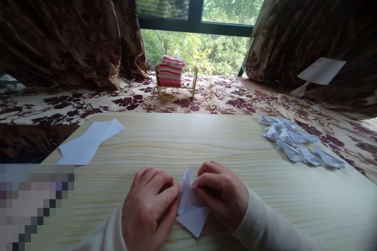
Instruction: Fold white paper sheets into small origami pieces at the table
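Note:
A small piece of white folded paper [191, 208] lies on the light wooden table [188, 141] near its front edge. My left hand [147, 208] pinches the paper's left side with curled fingers. My right hand [220, 194] pinches its upper right edge, fingers closed. Both hands rest on the tabletop with cream sleeves behind them. One flap of the paper stands up between the fingertips.
A stack of flat white paper sheets [88, 143] lies at the table's left. Several folded white paper shapes [297, 143] sit at the right edge. Beyond the table, a small wooden rack with pink striped cloths [172, 72] stands on a floral cloth before a window and curtains.

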A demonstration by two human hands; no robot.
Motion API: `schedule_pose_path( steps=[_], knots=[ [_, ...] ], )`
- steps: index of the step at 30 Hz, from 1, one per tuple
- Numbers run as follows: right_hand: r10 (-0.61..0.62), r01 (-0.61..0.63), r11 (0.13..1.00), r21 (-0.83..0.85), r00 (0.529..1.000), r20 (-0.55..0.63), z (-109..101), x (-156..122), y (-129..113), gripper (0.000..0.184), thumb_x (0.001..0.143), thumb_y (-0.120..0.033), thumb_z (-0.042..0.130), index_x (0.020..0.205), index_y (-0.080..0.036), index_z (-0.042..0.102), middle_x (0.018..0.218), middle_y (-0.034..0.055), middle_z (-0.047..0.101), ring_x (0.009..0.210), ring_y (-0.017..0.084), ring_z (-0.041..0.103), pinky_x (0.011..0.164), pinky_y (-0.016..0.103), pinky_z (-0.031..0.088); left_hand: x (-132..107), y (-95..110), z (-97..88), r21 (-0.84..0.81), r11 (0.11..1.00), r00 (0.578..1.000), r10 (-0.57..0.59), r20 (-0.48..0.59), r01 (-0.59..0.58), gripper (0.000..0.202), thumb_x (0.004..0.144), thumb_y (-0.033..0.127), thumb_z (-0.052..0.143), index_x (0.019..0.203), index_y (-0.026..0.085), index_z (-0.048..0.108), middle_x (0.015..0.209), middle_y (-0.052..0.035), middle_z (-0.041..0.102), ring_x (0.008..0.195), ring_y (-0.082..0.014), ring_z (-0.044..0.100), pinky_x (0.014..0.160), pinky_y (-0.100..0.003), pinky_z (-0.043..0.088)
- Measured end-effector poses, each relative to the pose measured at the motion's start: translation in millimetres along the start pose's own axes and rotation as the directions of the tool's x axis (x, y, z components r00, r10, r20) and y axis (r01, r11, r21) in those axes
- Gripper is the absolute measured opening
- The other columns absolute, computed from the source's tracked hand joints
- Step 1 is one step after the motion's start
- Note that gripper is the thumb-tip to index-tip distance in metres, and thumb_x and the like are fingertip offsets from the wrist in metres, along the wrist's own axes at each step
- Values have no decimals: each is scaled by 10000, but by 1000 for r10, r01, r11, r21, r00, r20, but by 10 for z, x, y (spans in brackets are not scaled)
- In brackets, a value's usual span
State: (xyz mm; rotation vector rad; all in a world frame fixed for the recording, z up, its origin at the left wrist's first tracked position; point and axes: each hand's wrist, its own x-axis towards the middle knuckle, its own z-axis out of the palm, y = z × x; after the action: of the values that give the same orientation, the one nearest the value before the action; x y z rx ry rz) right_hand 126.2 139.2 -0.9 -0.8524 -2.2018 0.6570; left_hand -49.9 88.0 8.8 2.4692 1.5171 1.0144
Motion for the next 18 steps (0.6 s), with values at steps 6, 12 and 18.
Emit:
schedule_pose_path(
  steps=[6,12,18],
  knots=[
    [-3,3,1000,3,1000,19,-13,1,-2,138,728,-145,532,710,-187,662,650,32,546,624,137,478,583,270,369,1,8,4,26,999,999,48,-12,-47,198,758,127,460,811,201,636,702,-21,533,702,-154,466,786,-374,360],
    [-41,41,999,2,996,84,-47,-24,22,155,743,-184,527,780,-223,672,695,25,526,644,134,464,605,275,357,-7,35,-3,51,999,1000,18,21,-19,210,771,143,427,717,199,623,708,-23,533,715,-159,470,864,-418,318],
    [-132,164,978,-126,964,232,-150,-6,13,171,764,-276,498,826,-241,654,712,22,474,650,141,421,611,284,337,-10,58,-14,71,997,999,22,37,-25,223,778,150,414,728,204,625,725,-20,539,724,-155,481,898,-437,294]
  ],
)
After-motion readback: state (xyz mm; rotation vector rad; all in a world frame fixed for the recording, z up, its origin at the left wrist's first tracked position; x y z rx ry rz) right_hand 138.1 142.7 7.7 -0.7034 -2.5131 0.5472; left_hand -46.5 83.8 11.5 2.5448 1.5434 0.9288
